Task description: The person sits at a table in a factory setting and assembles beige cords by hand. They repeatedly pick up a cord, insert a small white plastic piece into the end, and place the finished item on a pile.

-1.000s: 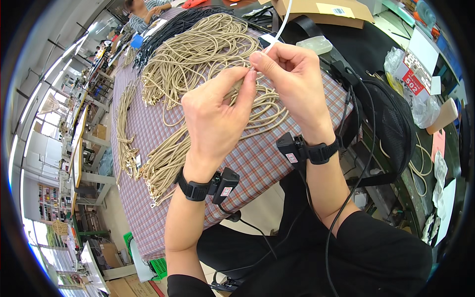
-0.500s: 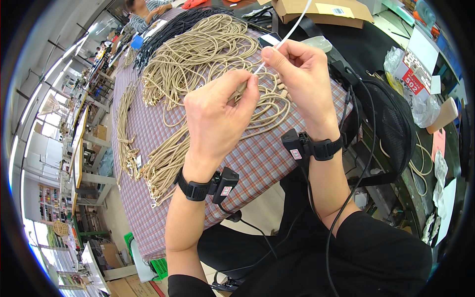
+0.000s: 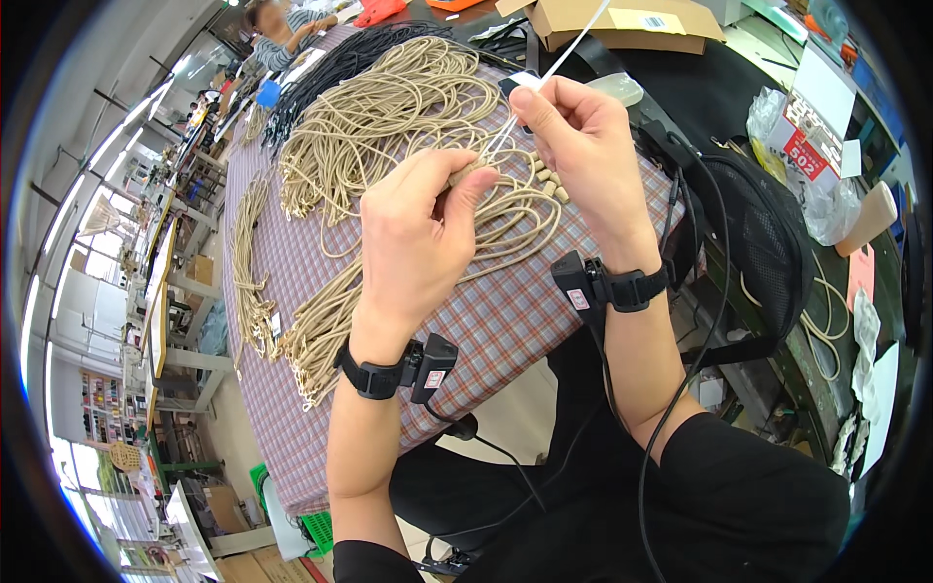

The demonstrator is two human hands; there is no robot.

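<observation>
Above the table, my right hand (image 3: 591, 141) pinches a thin white strip (image 3: 580, 41) between thumb and fingers. The strip rises past the top edge of the view, and its lower part runs down to my left hand (image 3: 413, 238). My left hand is closed, thumb against forefinger, on a small beige cord piece (image 3: 468, 174), mostly hidden by the fingers. Beneath and beyond both hands lies a large heap of beige cords (image 3: 389, 102). Several short beige cylinders (image 3: 550, 181) lie beside my right hand.
A checked cloth (image 3: 486, 325) covers the table. Black cords (image 3: 330, 70) and another beige bundle (image 3: 250, 282) lie on it. At right are a black mesh bag (image 3: 758, 228) and a cardboard box (image 3: 622, 34). A person (image 3: 282, 34) sits at the far end.
My left hand has dropped slightly away from my right, and more white strip shows between them. The short beige cylinders are more visible now.
</observation>
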